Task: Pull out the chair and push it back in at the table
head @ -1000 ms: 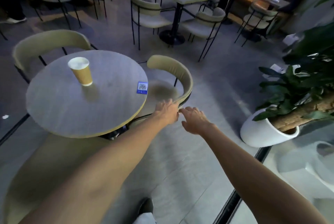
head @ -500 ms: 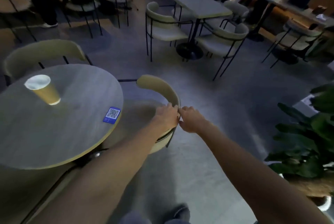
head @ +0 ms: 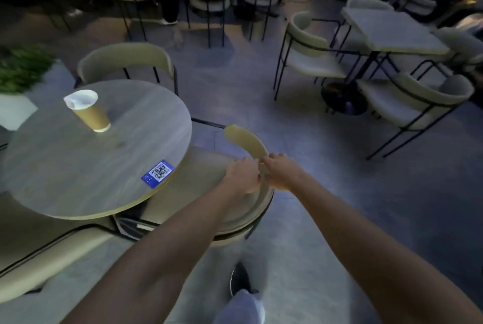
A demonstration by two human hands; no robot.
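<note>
A beige chair [head: 245,142] with a curved padded back and thin black legs stands at the right side of a round grey table [head: 78,167]. Its seat is partly under the tabletop. My left hand [head: 243,176] and my right hand [head: 281,170] are side by side, both closed on the top edge of the chair's back. My forearms hide the near part of the seat. My foot [head: 239,280] is on the floor just behind the chair.
A paper cup [head: 88,110] and a blue QR sticker [head: 157,173] are on the table. A second beige chair [head: 125,62] stands at its far side, a beige bench [head: 52,253] at its near left. A square table [head: 392,31] with white chairs is at right.
My hands went from reaching at the chair's back to gripping it. The view swung right and closer, and the chair looks turned, its seat still partly under the table.
</note>
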